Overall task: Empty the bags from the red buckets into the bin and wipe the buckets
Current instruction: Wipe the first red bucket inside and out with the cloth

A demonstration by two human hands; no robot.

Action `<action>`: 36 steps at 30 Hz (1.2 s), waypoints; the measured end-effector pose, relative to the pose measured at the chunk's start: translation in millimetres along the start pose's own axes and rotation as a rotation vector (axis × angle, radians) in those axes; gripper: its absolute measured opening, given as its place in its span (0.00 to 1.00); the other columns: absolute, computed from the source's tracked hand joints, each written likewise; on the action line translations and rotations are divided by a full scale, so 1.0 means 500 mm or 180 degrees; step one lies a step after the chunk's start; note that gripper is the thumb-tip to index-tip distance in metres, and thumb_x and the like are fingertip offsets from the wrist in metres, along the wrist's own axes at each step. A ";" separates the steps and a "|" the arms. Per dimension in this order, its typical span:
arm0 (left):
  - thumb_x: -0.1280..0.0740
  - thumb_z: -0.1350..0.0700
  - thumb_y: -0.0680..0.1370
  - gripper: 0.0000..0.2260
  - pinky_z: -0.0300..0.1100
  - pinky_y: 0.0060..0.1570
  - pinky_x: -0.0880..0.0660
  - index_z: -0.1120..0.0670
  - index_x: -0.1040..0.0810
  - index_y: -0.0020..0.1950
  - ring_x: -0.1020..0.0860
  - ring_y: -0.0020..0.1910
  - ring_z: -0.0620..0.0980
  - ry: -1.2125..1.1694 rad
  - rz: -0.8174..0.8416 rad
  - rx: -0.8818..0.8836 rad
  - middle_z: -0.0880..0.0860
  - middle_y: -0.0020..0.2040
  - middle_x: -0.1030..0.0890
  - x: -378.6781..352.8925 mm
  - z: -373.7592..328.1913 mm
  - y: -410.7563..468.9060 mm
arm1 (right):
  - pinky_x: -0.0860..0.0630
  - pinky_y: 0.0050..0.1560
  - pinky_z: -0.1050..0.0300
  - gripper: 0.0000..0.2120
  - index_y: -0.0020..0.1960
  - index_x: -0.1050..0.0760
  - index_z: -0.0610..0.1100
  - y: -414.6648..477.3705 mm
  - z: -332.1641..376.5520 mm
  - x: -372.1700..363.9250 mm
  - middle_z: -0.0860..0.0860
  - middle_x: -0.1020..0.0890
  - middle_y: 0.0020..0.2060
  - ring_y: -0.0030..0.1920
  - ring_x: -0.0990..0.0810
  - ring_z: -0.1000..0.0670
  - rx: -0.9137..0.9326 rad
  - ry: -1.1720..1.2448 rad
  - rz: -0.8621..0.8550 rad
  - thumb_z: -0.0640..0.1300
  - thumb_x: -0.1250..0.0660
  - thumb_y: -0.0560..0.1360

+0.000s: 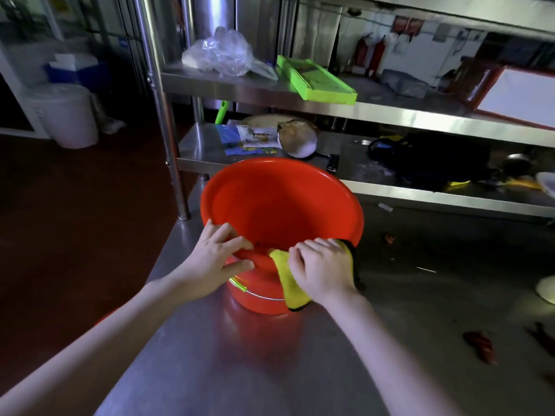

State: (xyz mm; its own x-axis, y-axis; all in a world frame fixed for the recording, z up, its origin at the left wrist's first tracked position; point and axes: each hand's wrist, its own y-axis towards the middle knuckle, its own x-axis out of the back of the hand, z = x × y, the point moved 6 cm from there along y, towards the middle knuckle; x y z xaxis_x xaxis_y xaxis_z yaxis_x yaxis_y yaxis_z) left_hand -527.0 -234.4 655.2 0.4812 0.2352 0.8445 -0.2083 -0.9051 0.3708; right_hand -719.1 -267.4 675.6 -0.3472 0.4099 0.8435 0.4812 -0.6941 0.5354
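On steel tabletop (240,370), near its left edge: red bucket (279,199), one, upright, no bag seen inside. Smooth glossy plastic, round, tapered, rolled rim; wire handle (261,295) hung down at near side. Near rim is clasped by left grip (214,253), fingers over, thumb under. Yellow cloth (289,288), soft pile, dark-edged, is draped over the rim just beside it and clutched by right grip (321,268), fingers curled. Unwiped rim is judged to curve away rightward from the cloth
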 end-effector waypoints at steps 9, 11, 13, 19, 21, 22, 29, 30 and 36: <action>0.43 0.32 0.73 0.27 0.64 0.70 0.41 0.51 0.17 0.53 0.27 0.51 0.55 0.0168 -0.0273 0.0045 0.50 0.46 0.27 -0.006 0.003 0.001 | 0.28 0.51 0.49 0.21 0.32 0.25 0.38 0.012 -0.130 -0.009 0.45 0.20 0.32 0.40 0.25 0.42 -0.0670 0.0331 -0.0007 0.44 0.49 0.75; 0.40 0.33 0.72 0.24 0.63 0.66 0.37 0.49 0.17 0.52 0.27 0.48 0.55 0.0273 -0.0225 0.0052 0.48 0.45 0.29 -0.006 0.005 0.004 | 0.29 0.46 0.49 0.17 0.29 0.28 0.42 -0.007 -0.071 -0.005 0.47 0.23 0.28 0.35 0.27 0.42 -0.0882 0.0127 -0.0356 0.43 0.46 0.74; 0.40 0.32 0.70 0.24 0.59 0.62 0.35 0.47 0.17 0.50 0.27 0.47 0.55 0.0326 -0.0135 0.0089 0.47 0.44 0.29 -0.002 0.003 0.007 | 0.30 0.45 0.48 0.14 0.30 0.28 0.44 -0.020 0.003 -0.010 0.48 0.25 0.27 0.34 0.28 0.43 -0.1079 -0.0058 -0.0523 0.43 0.43 0.73; 0.41 0.33 0.72 0.22 0.55 0.56 0.30 0.42 0.17 0.54 0.27 0.47 0.50 0.0357 0.0213 -0.0025 0.44 0.44 0.26 0.018 -0.018 -0.034 | 0.30 0.41 0.49 0.11 0.31 0.27 0.45 -0.024 0.072 -0.010 0.51 0.26 0.28 0.33 0.28 0.45 -0.0446 0.0104 -0.0349 0.44 0.40 0.72; 0.40 0.37 0.75 0.21 0.54 0.62 0.31 0.45 0.20 0.62 0.26 0.52 0.48 0.0233 0.0364 -0.0333 0.44 0.50 0.23 0.036 -0.016 -0.040 | 0.27 0.44 0.48 0.13 0.34 0.25 0.44 -0.014 0.018 -0.003 0.50 0.23 0.30 0.36 0.25 0.44 -0.0178 0.0323 -0.0026 0.44 0.43 0.73; 0.40 0.40 0.78 0.21 0.54 0.66 0.32 0.47 0.22 0.66 0.25 0.55 0.48 0.0319 0.0373 -0.0528 0.46 0.53 0.22 0.046 -0.015 -0.040 | 0.27 0.48 0.48 0.15 0.36 0.23 0.43 -0.004 -0.015 -0.004 0.49 0.21 0.33 0.39 0.24 0.43 -0.0169 0.0442 0.0194 0.45 0.45 0.74; 0.45 0.43 0.81 0.22 0.53 0.75 0.43 0.54 0.24 0.67 0.31 0.71 0.54 0.0731 0.0468 -0.0388 0.53 0.64 0.25 0.063 0.043 -0.031 | 0.35 0.69 0.55 0.13 0.48 0.19 0.39 0.027 -0.176 -0.025 0.48 0.18 0.54 0.65 0.27 0.47 -0.0180 0.0458 0.0856 0.39 0.42 0.80; 0.46 0.44 0.81 0.22 0.55 0.74 0.42 0.55 0.25 0.67 0.32 0.71 0.55 0.0769 0.0469 -0.0352 0.53 0.63 0.25 0.055 0.052 -0.035 | 0.36 0.69 0.55 0.15 0.47 0.19 0.40 0.026 -0.177 -0.029 0.48 0.18 0.54 0.66 0.27 0.47 -0.0180 0.0454 0.0819 0.40 0.44 0.80; 0.49 0.43 0.81 0.21 0.58 0.69 0.35 0.54 0.23 0.60 0.26 0.57 0.56 0.1005 0.0243 -0.0296 0.52 0.52 0.25 0.052 0.080 -0.032 | 0.27 0.57 0.46 0.22 0.35 0.22 0.37 0.028 -0.095 -0.009 0.43 0.18 0.38 0.46 0.22 0.41 -0.0784 0.0487 -0.0117 0.44 0.50 0.76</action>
State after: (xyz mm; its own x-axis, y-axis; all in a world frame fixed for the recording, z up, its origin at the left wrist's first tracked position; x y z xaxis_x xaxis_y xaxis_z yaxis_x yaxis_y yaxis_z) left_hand -477.1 -228.1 655.7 0.1768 0.2794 0.9438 -0.3172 -0.8915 0.3233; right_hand -749.1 -306.9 677.4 -0.4871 0.3566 0.7973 0.2624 -0.8109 0.5230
